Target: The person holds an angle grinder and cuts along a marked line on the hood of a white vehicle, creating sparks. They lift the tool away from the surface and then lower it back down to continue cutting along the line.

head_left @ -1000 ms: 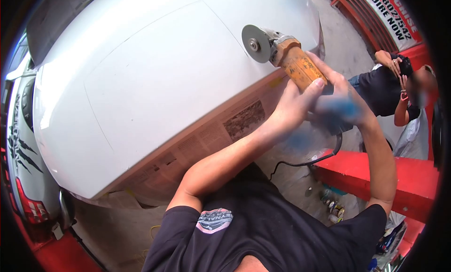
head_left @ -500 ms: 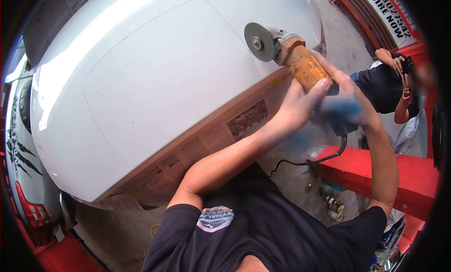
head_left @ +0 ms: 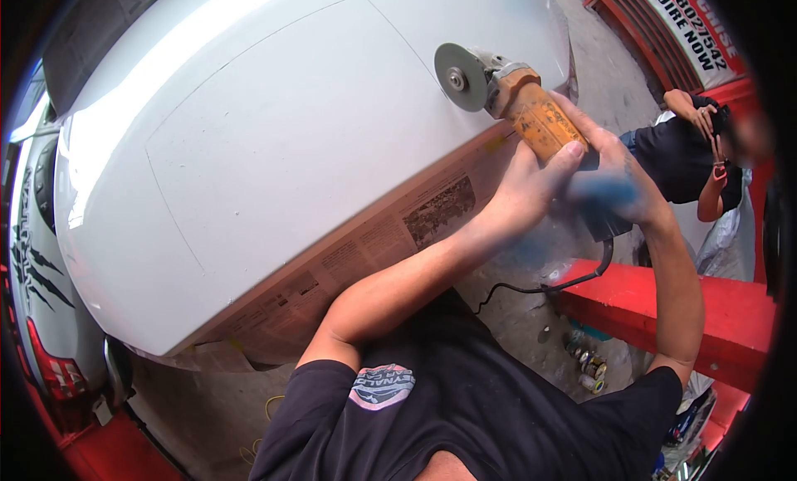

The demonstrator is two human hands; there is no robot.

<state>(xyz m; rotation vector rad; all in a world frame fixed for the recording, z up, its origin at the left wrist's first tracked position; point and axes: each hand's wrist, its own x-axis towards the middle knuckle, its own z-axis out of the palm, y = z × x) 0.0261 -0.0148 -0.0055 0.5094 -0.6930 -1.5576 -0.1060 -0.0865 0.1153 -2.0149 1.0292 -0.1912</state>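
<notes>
An angle grinder [head_left: 541, 124] with a worn orange body is held in both my hands. Its thin grey-green cutting disc [head_left: 462, 76] stands upright over the white car panel [head_left: 315, 141], close to the marked line in this view. My left hand [head_left: 531, 180] is closed around the lower part of the orange body, thumb pressed on its top. On the other side, my right hand [head_left: 613, 161] wraps the body and rear handle; a blue blur covers part of both hands. From the handle's end a black cord [head_left: 573, 283] curves down to the left.
Newspaper masking [head_left: 398, 219] runs along the panel's near edge. Below the grinder lies a red beam [head_left: 664, 307], with small cans [head_left: 591, 369] on the floor. A person in dark clothes [head_left: 677, 153] stands at the right. Another vehicle [head_left: 50, 298] is at the left.
Hardly anything differs: the grinder and both hands keep their place over the panel, and the whole view has shifted very slightly.
</notes>
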